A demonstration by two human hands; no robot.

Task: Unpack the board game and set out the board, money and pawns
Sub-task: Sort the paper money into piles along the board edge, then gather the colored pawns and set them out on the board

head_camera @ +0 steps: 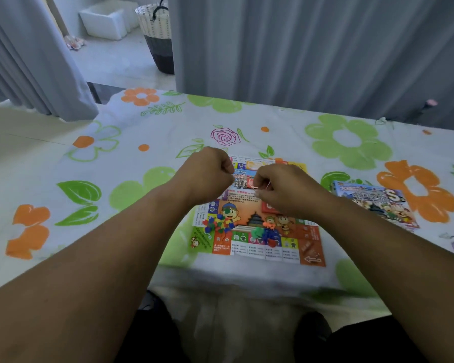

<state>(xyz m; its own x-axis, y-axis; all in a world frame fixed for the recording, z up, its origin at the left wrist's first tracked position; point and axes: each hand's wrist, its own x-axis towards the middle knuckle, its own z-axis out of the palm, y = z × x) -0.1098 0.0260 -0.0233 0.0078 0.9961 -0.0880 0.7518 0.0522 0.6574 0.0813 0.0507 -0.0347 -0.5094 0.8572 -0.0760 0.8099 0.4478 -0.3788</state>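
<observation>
Board (pixel 257 231) lies unfolded on the flower-print desk cloth (pixel 351 142), game box (pixel 375 205) just to its right. Pawn heaps (pixel 218 225) sit on its near half. Our left hand (pixel 207 174) and right hand (pixel 281 189) are above board centre, fingers (pixel 260 179) curled, pinching something small, possibly a wrapped money bundle; too blurred to confirm. Step judged: opening the money. Next move needs a steady pull apart without scattering the pawns.

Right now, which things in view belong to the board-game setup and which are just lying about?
Part of the job:
board, laid open on the table
small plastic pieces, in loose heaps on the board
game box, right of the board
left hand and right hand, closed together over the board on something too small to tell

Just lying about:
floral cloth
basket
white box
curtains
</observation>
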